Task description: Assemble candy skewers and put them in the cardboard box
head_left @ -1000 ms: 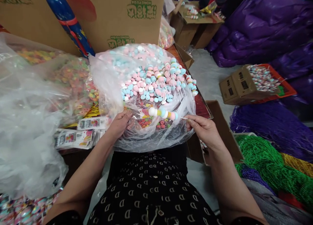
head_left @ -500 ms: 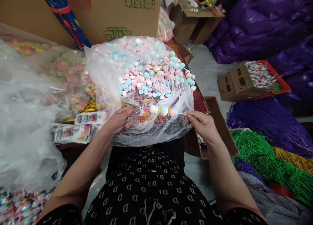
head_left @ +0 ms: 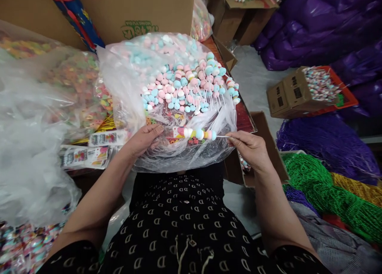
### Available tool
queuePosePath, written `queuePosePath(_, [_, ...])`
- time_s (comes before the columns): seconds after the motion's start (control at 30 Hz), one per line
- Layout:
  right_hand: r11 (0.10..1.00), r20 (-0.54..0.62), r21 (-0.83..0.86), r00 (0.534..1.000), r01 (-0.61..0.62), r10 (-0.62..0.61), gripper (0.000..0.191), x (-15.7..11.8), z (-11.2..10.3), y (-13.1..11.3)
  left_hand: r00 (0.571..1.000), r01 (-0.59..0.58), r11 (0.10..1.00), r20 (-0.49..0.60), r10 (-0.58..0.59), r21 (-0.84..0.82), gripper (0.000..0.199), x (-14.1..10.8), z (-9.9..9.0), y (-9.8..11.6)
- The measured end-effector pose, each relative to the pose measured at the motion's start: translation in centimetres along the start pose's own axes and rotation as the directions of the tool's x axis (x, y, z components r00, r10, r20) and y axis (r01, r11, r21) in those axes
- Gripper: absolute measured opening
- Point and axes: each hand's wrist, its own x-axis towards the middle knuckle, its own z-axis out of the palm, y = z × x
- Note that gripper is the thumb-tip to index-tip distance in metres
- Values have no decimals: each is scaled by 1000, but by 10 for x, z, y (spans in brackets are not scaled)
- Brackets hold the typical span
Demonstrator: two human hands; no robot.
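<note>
Candy skewer [head_left: 199,134], level above the plastic bag [head_left: 170,163]; right hand [head_left: 250,148] pinches its bare stick [head_left: 222,137] in a closed grip. Left hand [head_left: 143,140], nearly closed, holds a printed clear wrapper [head_left: 179,132] at the white end; straight alignment and light pressure suit both.

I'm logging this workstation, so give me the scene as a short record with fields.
left hand: holds a clear printed wrapper
right hand: holds a candy skewer by its bare stick
skewer position: roughly level, far end at the wrapper
behind skewer: plastic bag with pink, blue and white candies
left side: printed packets
right side: open cardboard box
</note>
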Motion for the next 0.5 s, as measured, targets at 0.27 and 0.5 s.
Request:
queuePosePath(0.27, [1000, -13, -10, 1000, -25, 25, 16, -3, 7, -6, 998, 24, 985, 58, -34, 169, 54, -4, 8, 5])
queuePosePath(0.5, [994, 107, 31, 989, -103, 99, 19, -9, 10, 1, 997, 23, 989, 63, -32, 145, 47, -1, 14, 9])
